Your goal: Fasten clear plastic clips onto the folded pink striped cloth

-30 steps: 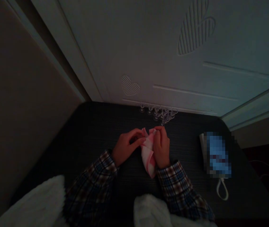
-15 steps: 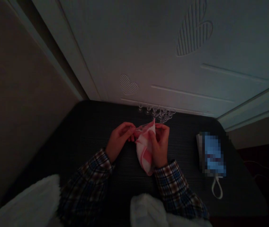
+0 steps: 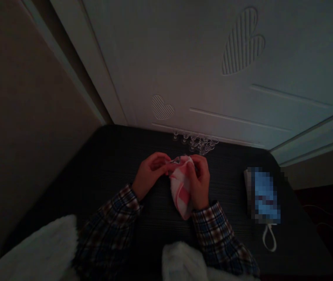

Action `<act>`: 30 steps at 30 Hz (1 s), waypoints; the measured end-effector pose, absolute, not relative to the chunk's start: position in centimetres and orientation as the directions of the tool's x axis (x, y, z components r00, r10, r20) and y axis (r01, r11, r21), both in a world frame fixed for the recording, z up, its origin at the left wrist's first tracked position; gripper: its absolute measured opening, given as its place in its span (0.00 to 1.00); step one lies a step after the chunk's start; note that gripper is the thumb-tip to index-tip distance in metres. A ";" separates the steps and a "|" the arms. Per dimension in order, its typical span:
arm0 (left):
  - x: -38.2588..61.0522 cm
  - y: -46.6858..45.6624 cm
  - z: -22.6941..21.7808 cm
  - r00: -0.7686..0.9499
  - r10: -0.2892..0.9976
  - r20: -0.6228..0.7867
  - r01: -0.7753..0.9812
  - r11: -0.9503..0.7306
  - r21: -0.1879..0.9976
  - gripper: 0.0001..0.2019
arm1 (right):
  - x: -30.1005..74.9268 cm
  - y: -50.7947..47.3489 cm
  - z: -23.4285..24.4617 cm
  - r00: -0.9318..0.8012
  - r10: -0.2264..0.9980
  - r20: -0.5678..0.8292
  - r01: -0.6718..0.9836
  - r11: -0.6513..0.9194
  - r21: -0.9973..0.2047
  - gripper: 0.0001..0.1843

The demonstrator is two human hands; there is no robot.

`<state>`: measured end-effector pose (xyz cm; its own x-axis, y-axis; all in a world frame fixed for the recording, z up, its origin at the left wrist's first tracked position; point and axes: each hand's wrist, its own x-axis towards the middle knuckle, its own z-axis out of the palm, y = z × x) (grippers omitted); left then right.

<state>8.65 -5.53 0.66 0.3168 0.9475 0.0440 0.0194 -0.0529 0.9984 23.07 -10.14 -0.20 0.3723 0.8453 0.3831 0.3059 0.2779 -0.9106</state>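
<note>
Pink-and-white cloth [image 3: 181,191], bunched, between both hands over the middle of the desk [image 3: 110,168]. Left hand [image 3: 151,171]: thumb and fingers drawn nearly together at the cloth's upper left edge. Right hand [image 3: 200,181]: curled closed around its right side. Small clear piece [image 3: 176,160] shows at the cloth's top, by the left fingertips; too dark to tell which hand carries it. Seems mid-handling: piece in the cloth, not set down. Behind, small clear glasses [image 3: 201,144] clustered by the white cabinet door [image 3: 143,58]; can't tell which are done or left. Far right, pixelated blue-faced item [image 3: 266,195] with white loop [image 3: 269,239].
</note>
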 end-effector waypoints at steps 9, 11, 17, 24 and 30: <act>8.6 -5.6 0.6 0.342 0.937 0.074 0.009 -0.082 0.997 0.13 | 23.1 -10.1 0.3 0.348 0.842 0.412 0.324 0.305 -0.896 0.07; 8.7 -5.7 0.8 0.334 0.939 0.082 0.013 -0.091 0.996 0.13 | 23.2 -10.1 0.3 0.362 0.838 0.409 0.331 0.295 -0.896 0.06; 8.7 -5.9 0.9 0.356 0.933 0.048 0.033 -0.064 0.997 0.10 | 23.4 -10.1 -0.3 0.417 0.825 0.382 0.354 0.240 -0.904 0.05; 8.3 -5.7 0.3 0.392 0.920 -0.008 0.034 -0.005 0.999 0.10 | 23.3 -10.1 -0.3 0.396 0.834 0.385 0.328 0.263 -0.907 0.03; 8.6 -5.8 0.4 0.432 0.902 -0.022 -0.035 0.042 0.999 0.15 | 23.2 -10.0 -0.2 0.410 0.829 0.380 0.334 0.251 -0.909 0.05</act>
